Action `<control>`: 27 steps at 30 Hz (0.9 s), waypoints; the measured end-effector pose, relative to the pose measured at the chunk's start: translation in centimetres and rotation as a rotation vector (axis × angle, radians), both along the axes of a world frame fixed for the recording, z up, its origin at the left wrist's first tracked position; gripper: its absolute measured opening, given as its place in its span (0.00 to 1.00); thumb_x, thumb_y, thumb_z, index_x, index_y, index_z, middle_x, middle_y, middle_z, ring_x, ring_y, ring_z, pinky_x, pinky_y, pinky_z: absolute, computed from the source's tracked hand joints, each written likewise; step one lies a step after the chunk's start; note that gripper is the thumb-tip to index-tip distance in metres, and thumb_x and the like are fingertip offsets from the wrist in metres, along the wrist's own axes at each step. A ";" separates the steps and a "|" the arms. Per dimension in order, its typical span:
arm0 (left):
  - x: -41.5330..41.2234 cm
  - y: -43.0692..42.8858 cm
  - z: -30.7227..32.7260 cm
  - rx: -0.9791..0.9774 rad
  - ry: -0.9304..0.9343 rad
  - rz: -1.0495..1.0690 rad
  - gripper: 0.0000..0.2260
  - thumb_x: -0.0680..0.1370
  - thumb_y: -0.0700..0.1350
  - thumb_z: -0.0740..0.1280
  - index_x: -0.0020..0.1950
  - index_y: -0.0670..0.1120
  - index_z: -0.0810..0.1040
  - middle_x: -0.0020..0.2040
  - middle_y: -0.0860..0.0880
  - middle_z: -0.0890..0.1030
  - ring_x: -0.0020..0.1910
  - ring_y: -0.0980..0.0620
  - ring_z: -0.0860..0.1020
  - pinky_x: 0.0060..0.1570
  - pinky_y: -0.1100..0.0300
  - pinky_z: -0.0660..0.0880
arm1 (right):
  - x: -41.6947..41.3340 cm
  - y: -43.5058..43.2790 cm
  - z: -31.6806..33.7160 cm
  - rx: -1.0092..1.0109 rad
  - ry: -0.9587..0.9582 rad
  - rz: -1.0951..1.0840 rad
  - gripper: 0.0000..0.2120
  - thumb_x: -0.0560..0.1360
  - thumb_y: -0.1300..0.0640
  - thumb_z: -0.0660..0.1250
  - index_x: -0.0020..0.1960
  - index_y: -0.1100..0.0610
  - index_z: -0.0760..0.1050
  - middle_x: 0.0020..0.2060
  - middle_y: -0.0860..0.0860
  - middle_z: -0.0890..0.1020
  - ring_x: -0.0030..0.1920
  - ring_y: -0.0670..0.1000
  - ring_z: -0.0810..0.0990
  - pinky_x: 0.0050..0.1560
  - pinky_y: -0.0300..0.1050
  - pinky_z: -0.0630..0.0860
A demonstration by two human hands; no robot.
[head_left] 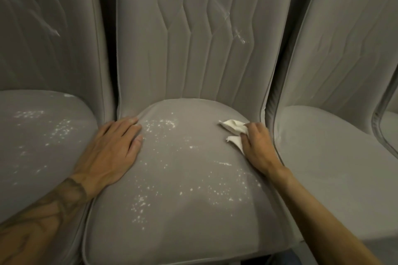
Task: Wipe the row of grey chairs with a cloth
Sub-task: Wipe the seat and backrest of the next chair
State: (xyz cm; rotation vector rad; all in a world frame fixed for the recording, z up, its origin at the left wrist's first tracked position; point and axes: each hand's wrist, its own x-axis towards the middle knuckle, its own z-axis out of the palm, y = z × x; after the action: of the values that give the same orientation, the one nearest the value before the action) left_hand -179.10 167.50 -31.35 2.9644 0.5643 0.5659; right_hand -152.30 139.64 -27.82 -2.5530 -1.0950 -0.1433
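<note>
Looking down on three grey padded chairs standing side by side, backrests on the far side. Leaning over the middle grey chair [183, 189] and bracing on it with the left hand [114, 148], laid flat at the far-left of the seat cushion, fingers straight and close together, gripping nothing. Pinching a crumpled white cloth [233, 128] in the right hand [259, 146] at the far-right of the same seat, fingers curled round it, two corners poking out toward the left, the cloth touching the cushion or hanging just over it (hard telling which).

Showing white specks [159, 125] scattered over most of the middle seat, from between the hands to the near edge, and more on the left chair [43, 146]; showing none on the seat of the right chair [333, 168]. Also showing pale scuffs [239, 35] on the middle backrest [150, 38].

Seemingly just starting on the middle seat, with little of it cleared. Likely calling next for dragging the cloth leftward and nearer across the specks, pressing firmly, lifting the left hand out of the path, then moving on to the backrest and the left chair.
</note>
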 end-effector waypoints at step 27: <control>-0.8 -1.3 1.8 -0.030 0.058 0.024 0.21 0.84 0.53 0.53 0.66 0.43 0.77 0.69 0.43 0.76 0.68 0.42 0.74 0.69 0.45 0.67 | -11.3 -4.5 -1.2 0.043 -0.005 0.132 0.08 0.79 0.60 0.64 0.57 0.60 0.73 0.52 0.57 0.74 0.51 0.59 0.72 0.55 0.55 0.72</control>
State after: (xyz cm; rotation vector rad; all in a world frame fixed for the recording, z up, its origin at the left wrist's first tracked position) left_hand -179.95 166.19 -29.58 2.9584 0.6084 0.4707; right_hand -163.62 135.17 -29.04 -2.4350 -1.2438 -0.1385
